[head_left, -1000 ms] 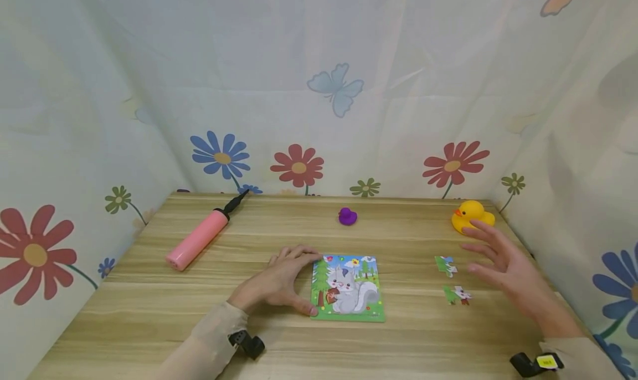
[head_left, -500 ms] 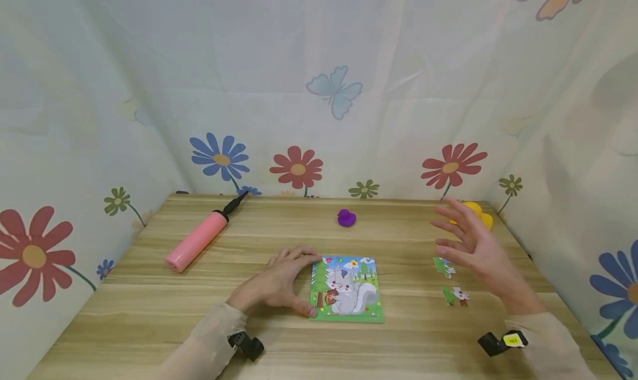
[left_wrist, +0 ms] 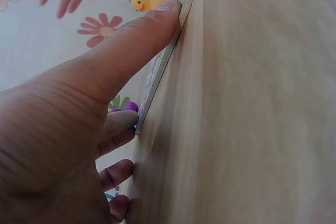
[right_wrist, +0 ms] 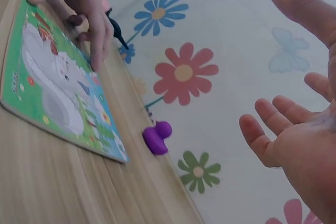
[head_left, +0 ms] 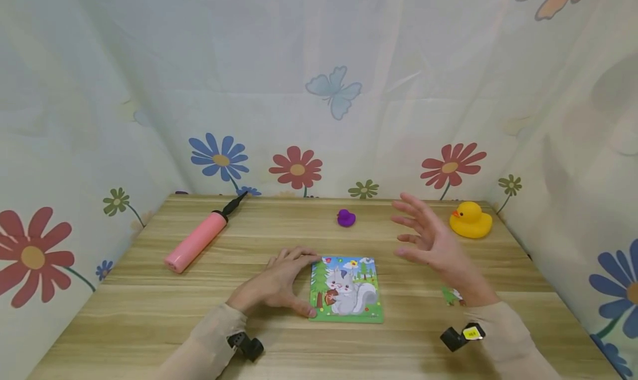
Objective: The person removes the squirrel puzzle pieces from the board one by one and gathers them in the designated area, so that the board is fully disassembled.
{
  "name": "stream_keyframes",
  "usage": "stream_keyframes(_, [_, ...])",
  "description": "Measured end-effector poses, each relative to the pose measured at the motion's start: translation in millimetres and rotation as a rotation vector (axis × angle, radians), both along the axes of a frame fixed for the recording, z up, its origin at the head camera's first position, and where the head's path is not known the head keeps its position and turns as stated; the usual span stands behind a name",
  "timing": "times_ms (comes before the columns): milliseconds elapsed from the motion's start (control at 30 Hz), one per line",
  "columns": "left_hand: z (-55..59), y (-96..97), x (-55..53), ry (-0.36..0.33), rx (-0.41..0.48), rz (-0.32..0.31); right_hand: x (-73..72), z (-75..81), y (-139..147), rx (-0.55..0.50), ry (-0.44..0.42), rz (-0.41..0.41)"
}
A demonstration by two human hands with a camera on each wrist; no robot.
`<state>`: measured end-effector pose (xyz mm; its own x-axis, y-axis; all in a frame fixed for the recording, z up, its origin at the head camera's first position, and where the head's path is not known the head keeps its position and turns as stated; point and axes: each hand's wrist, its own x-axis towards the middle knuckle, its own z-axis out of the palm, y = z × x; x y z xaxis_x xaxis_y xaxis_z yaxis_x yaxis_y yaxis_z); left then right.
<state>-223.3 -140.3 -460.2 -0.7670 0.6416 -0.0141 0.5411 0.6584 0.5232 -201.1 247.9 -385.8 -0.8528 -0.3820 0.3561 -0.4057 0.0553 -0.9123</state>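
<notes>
Flat on the table lies a square puzzle board (head_left: pixel 346 288) with a grey squirrel picture. My left hand (head_left: pixel 279 283) is at its left edge, thumb on the near corner and index fingertip at the far corner. In the left wrist view, the thumb (left_wrist: pixel 142 38) presses along the board's edge. My right hand (head_left: pixel 433 247), fingers spread and holding nothing, hovers above the table to the right of the board. Under the right forearm, part of a loose jigsaw piece (head_left: pixel 451 297) shows; the other piece is hidden.
A purple toy duck (head_left: pixel 346 218) stands behind the board, and a larger yellow duck (head_left: pixel 471 220) is at the back right corner. On the left lies a pink hand pump (head_left: pixel 196 241) with a black nozzle. A flowered curtain (head_left: pixel 259 92) surrounds the wooden table (head_left: pixel 149 324).
From near the yellow duck, my right hand has moved left toward the board, uncovering the duck and covering the upper jigsaw piece. My left hand and the board have stayed put.
</notes>
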Motion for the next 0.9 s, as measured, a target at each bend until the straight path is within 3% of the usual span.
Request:
stream_keyframes(400, [1.3,0.2,0.7,-0.004,-0.002,0.004,0.7,-8.6,-35.0,-0.042,-0.015,0.048])
stream_keyframes(667, [1.6,0.0,0.4,-0.007,0.002,-0.002,3.6,-20.8,-48.1,-0.013,-0.045,0.055])
stream_keyframes(900, [0.0,-0.3,-0.6,0.005,-0.004,0.002,5.2,-37.9,-66.7,0.019,-0.081,0.113])
